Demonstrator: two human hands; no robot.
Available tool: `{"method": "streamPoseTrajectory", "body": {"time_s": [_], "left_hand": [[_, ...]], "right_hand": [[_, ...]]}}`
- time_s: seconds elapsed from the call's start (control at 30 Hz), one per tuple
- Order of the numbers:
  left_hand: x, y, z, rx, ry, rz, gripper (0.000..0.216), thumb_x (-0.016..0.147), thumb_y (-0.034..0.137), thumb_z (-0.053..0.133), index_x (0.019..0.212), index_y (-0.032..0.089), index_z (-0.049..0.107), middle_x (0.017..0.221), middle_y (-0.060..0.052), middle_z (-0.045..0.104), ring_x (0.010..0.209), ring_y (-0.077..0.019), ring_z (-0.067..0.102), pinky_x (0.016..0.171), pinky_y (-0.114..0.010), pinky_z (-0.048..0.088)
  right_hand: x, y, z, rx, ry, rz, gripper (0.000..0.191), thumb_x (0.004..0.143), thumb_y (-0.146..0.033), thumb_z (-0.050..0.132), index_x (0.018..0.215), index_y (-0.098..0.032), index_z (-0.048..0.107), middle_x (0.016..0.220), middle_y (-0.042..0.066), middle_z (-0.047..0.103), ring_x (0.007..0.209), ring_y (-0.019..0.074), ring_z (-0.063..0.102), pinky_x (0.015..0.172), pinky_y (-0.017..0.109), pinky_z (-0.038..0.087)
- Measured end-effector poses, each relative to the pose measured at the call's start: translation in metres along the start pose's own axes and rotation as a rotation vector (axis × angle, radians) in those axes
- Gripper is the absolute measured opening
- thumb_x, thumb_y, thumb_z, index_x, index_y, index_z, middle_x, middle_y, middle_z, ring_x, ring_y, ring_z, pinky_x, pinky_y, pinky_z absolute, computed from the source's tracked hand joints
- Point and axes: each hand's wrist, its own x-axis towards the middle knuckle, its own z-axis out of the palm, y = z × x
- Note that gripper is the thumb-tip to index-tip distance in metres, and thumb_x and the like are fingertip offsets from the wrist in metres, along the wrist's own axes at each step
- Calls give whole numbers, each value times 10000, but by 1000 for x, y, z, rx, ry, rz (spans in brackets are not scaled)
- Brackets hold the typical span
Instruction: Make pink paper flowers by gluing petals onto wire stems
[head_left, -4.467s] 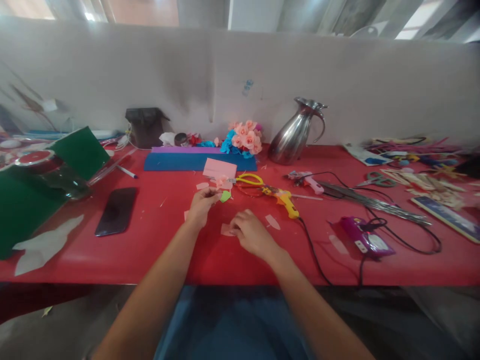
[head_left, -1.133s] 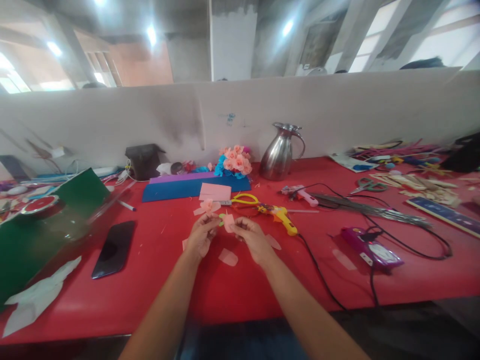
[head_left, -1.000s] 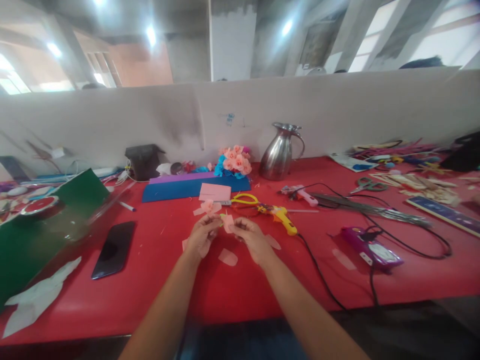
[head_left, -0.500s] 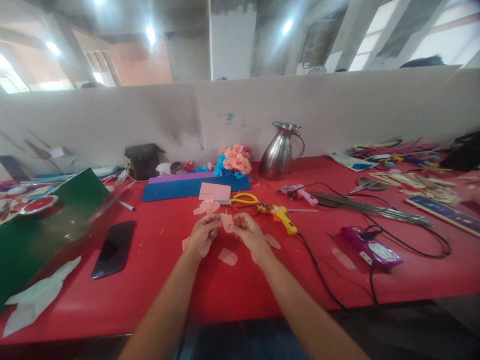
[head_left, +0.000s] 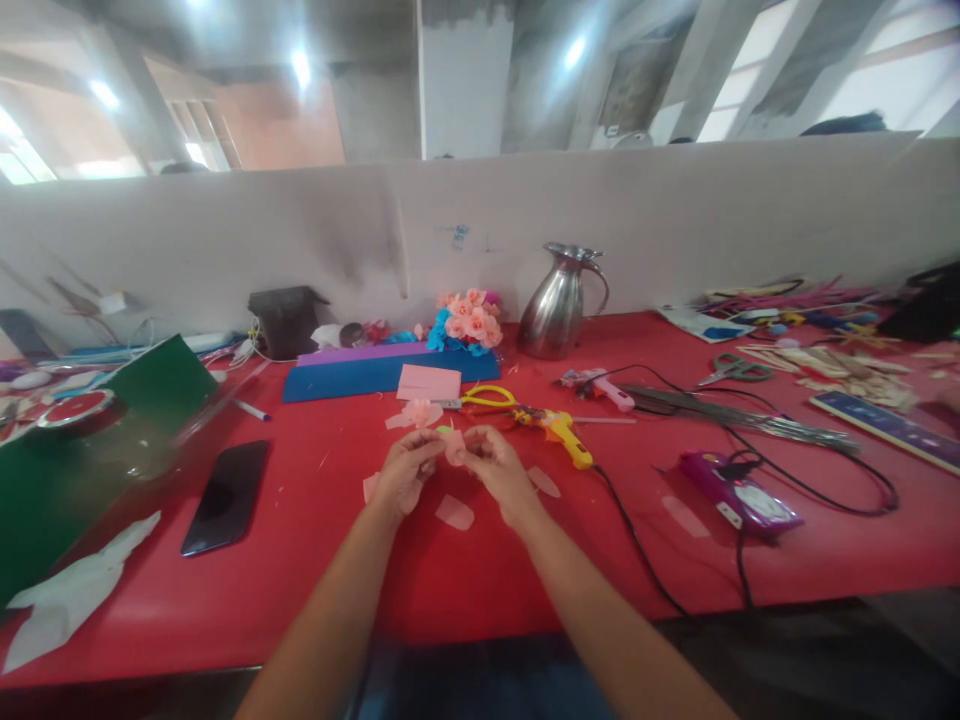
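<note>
Pink and crumpled, a small paper petal (head_left: 453,447) is pinched between both hands just above the red table (head_left: 525,570), near its middle. A fleck of green shows at its upper left edge; finer detail is blurred. The left hand (head_left: 405,470) curls in from the left, its fingers closed on that side of the paper petal. The right hand (head_left: 499,470) meets it knuckles up, thumb and fingers gripping the other side. Both forearms reach from the near edge and converge. A loose pink cut-out (head_left: 455,513) lies flat just nearer than the hands. Just beyond lie a small paper flower (head_left: 417,412), yellow-handled scissors (head_left: 484,398) and, to the right, a yellow glue gun (head_left: 559,430). A dark phone (head_left: 226,496) lies well to the left.
</note>
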Motion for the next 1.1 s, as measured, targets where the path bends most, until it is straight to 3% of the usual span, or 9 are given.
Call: {"method": "streamPoseTrajectory", "body": {"time_s": [0.1,0.2,0.33,0.43,0.6,0.87,1.1], "left_hand": [[0,-1,0,7,4,8,206,578,180,737,715,138,589,611,41,512,413,4,330,406,-155,236],[0,-2,0,11,-3,6,188,586,169,724,707,132,586,624,37,529,409,8,332,404,-153,228],[0,-2,0,14,8,14,179,586,179,719,682,127,576,627,36,537,401,11,325,399,-159,221],[0,-1,2,14,17,10,189,580,193,725,667,128,571,592,47,505,398,6,325,393,-161,214],[0,0,3,30,19,-3,200,566,209,734,678,122,594,619,31,527,390,9,323,379,-163,207],[2,-3,0,52,17,9,178,582,217,722,683,115,617,598,28,510,383,6,307,375,-168,200],[1,-2,1,62,44,12,167,584,193,703,705,115,618,619,19,533,413,0,327,399,-161,215]], "right_hand": [[-1,3,1,-219,66,-203,197,682,-274,610,854,-221,528,873,23,579,778,175,543,690,305,426],[-4,2,4,-400,49,-392,231,677,-227,609,896,-223,535,956,51,548,912,211,527,792,349,433],[-9,-2,8,-470,81,-487,311,657,-183,611,946,-226,507,1010,66,526,987,228,502,854,376,425],[-10,-4,8,-436,127,-465,323,681,-212,605,980,-222,483,1024,75,540,955,222,521,805,357,442],[-11,-4,6,-286,75,-274,189,797,-282,496,978,-233,473,773,18,610,695,174,576,670,307,449],[-5,4,8,-90,55,-136,272,760,-311,547,1008,-226,472,703,-4,602,631,163,568,621,296,449],[-7,-3,3,-200,67,-272,102,778,-302,549,749,-208,578,731,28,590,674,170,547,640,297,441]]}}
